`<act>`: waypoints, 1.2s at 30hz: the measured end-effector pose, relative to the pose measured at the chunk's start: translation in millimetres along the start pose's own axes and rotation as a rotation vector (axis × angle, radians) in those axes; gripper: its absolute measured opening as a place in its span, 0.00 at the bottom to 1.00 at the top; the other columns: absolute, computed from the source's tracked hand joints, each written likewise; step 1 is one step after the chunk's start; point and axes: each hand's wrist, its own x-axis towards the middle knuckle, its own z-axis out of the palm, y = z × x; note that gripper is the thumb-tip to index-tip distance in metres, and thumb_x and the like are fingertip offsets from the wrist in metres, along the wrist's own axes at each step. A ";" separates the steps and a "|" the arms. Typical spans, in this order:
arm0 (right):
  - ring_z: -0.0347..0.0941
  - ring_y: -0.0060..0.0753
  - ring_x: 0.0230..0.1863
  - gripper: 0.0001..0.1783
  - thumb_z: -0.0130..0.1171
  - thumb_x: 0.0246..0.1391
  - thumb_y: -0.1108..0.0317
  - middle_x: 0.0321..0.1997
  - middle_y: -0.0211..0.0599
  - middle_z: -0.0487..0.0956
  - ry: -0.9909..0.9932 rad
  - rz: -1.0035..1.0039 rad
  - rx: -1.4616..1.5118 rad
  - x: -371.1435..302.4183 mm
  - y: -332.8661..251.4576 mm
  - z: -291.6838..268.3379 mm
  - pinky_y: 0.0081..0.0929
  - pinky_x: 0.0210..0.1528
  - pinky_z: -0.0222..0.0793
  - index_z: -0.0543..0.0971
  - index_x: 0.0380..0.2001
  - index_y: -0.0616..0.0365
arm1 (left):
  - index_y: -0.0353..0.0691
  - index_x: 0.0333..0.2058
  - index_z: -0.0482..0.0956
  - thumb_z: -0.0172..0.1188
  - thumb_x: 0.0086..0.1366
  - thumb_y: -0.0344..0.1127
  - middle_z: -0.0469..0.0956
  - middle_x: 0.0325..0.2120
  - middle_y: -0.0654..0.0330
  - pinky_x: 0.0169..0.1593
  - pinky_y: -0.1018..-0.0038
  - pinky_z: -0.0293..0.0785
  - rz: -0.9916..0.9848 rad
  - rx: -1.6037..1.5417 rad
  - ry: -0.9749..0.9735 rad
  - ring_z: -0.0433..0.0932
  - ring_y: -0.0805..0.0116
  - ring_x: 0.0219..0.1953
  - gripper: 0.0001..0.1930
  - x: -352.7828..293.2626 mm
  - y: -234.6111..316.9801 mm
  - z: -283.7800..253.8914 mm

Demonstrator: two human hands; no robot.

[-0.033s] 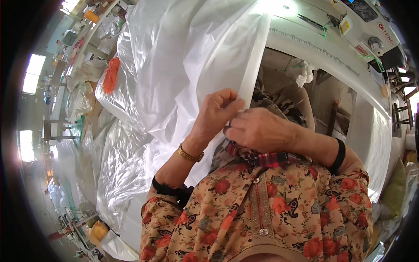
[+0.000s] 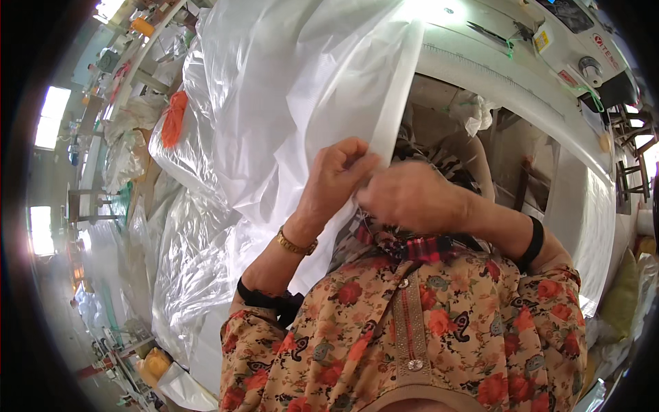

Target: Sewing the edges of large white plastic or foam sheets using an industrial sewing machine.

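Observation:
A large sheet of thin white plastic-like material [image 2: 274, 89] spreads over the work surface and hangs down toward my lap. My left hand [image 2: 336, 175], a gold watch on its wrist, pinches the sheet's folded right edge between thumb and fingers. Close beside it, on the right, my right hand [image 2: 412, 199] has its fingers curled in. Motion blurs that hand, and whatever its fingertips hold, if anything, is hidden.
At the upper right stands a white sewing machine [image 2: 583, 55]. Dark tweezers or snips [image 2: 489, 31] lie on its table, which has a ruler scale [image 2: 494, 65] along it. An orange-red bundle of strands [image 2: 174, 118] rests on clear plastic at the left.
My right hand has drawn slightly away from the left fingertips, to the right, and is now blurred. The left hand has shifted very little and keeps its pinch on the edge.

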 end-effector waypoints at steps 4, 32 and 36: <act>0.75 0.24 0.34 0.08 0.55 0.60 0.71 0.33 0.38 0.79 0.873 0.868 0.618 4.2 40.9 10.9 0.23 0.38 0.73 0.77 0.39 0.63 | 0.34 0.30 0.75 0.56 0.67 0.30 0.69 0.19 0.72 0.26 0.84 0.60 0.133 0.107 0.161 0.62 0.86 0.23 0.07 -7.4 16.8 -17.0; 0.79 0.45 0.40 0.21 0.55 0.58 0.55 0.37 0.51 0.82 0.139 0.956 -0.609 54.3 204.9 -106.2 0.40 0.44 0.74 0.80 0.42 0.64 | 0.33 0.29 0.77 0.58 0.66 0.32 0.72 0.18 0.71 0.25 0.81 0.61 -0.004 -0.191 0.005 0.63 0.85 0.23 0.09 -10.9 20.3 21.6; 0.76 0.51 0.49 0.23 0.57 0.57 0.53 0.44 0.52 0.81 0.111 1.025 -0.686 71.1 231.9 -115.2 0.44 0.51 0.71 0.78 0.44 0.63 | 0.31 0.30 0.76 0.59 0.65 0.32 0.72 0.19 0.70 0.26 0.80 0.62 0.079 -0.192 -0.031 0.64 0.85 0.24 0.09 -8.6 25.8 25.9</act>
